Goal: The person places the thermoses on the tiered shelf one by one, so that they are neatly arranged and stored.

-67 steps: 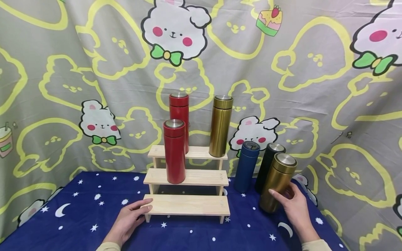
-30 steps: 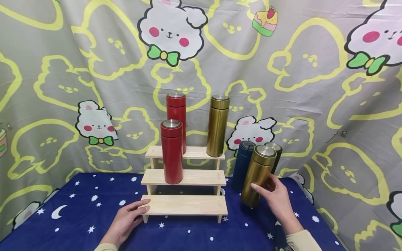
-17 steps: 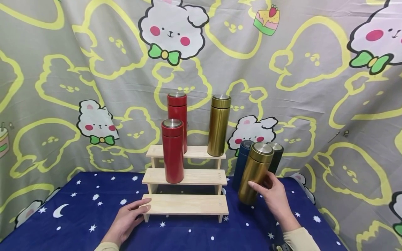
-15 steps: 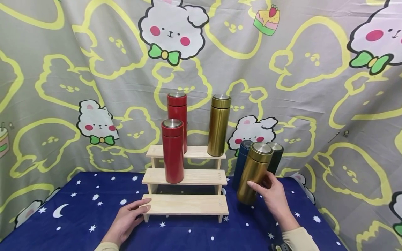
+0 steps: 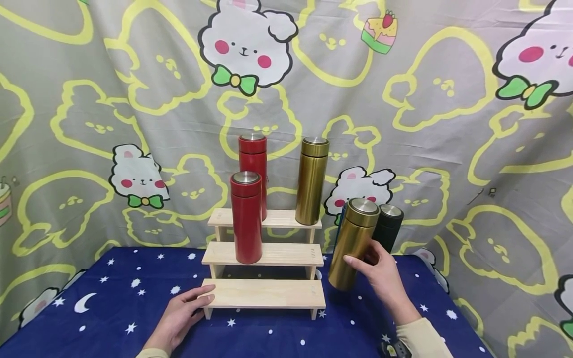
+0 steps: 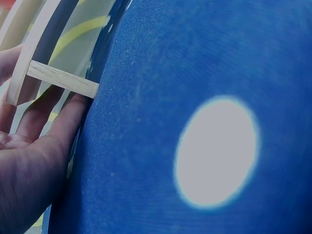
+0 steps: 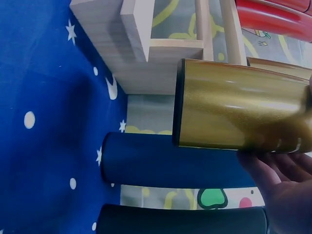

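My right hand (image 5: pixel 380 273) grips a gold thermos (image 5: pixel 353 243) round its lower body, thumb in front. The thermos leans to the right at its top, and the right wrist view shows its dark base (image 7: pixel 179 103) raised off the cloth. My left hand (image 5: pixel 183 313) holds the left end of a three-tier wooden stand (image 5: pixel 264 293) at the lowest step, with fingers above and below the board (image 6: pixel 29 53). One red thermos (image 5: pixel 246 219) stands on the middle step. On the top step are another red thermos (image 5: pixel 252 149) and a gold thermos (image 5: pixel 312 184).
Behind the held thermos stands a blue thermos (image 7: pixel 170 161), mostly hidden in the head view, with a black thermos (image 5: pixel 389 226) to its right. Dark blue cloth with stars (image 5: pixel 112 293) covers the table. A patterned grey curtain (image 5: pixel 179 124) hangs close behind.
My right hand has carried the gold thermos left from beside the black one, lifting it slightly, so it now covers most of the blue thermos. My left hand stays on the stand.
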`<state>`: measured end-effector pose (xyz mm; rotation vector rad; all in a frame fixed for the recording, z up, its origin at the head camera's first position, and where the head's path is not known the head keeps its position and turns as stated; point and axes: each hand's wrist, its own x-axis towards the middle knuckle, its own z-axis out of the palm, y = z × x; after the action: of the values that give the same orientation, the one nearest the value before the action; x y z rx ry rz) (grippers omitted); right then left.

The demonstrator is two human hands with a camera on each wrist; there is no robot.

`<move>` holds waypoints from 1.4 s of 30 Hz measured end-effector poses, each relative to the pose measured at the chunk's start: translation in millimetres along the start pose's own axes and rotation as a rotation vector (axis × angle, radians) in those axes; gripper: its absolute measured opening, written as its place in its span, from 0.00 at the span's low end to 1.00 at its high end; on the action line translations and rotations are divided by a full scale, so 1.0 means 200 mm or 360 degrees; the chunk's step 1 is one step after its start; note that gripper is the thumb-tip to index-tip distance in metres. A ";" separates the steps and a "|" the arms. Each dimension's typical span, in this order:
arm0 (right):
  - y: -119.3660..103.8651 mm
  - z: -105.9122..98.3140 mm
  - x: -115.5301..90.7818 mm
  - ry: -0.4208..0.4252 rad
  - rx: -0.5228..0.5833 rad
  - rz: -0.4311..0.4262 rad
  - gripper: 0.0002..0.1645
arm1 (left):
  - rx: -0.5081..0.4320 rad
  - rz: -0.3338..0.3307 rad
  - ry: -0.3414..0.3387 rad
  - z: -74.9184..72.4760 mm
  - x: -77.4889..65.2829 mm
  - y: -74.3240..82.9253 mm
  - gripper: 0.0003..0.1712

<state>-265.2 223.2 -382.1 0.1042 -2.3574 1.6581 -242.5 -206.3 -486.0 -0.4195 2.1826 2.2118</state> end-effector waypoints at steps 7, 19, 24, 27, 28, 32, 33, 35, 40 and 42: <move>-0.05 -0.02 0.01 -0.0024 -0.0027 -0.0066 0.42 | 0.0006 0.0001 -0.0004 0.00 0.00 0.00 0.23; -0.10 -0.03 0.02 -0.0030 -0.0057 -0.0097 0.44 | -0.0006 0.0006 -0.0008 0.01 0.00 -0.01 0.24; -0.10 -0.03 0.02 -0.0029 -0.0068 -0.0114 0.44 | -0.0001 0.0013 -0.0008 0.01 -0.01 0.00 0.24; -0.11 -0.03 0.02 -0.0030 -0.0066 -0.0108 0.44 | 0.0012 0.0001 -0.0006 0.01 -0.01 0.00 0.24; -0.11 -0.03 0.02 -0.0031 -0.0064 -0.0106 0.44 | 0.0014 -0.0004 -0.0004 0.01 -0.01 0.00 0.24; -0.12 -0.03 0.02 -0.0028 -0.0061 -0.0109 0.44 | 0.0014 -0.0011 -0.0007 0.01 -0.01 0.00 0.25; -0.12 -0.03 0.02 -0.0025 -0.0064 -0.0113 0.44 | 0.0014 -0.0011 -0.0006 0.01 -0.01 0.00 0.25; -0.13 -0.03 0.02 -0.0021 -0.0061 -0.0121 0.43 | 0.0013 -0.0011 -0.0004 0.01 -0.01 0.00 0.25; -0.15 -0.01 0.02 -0.0019 -0.0032 -0.0123 0.42 | 0.0030 -0.0002 -0.0008 0.00 0.00 0.00 0.25; -0.16 -0.01 0.02 -0.0018 -0.0012 -0.0124 0.41 | 0.0034 -0.0003 -0.0007 -0.01 0.00 0.01 0.26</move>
<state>-262.7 214.6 -351.8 0.2017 -2.3363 1.6168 -241.8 -207.4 -484.8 -0.4160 2.2004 2.1846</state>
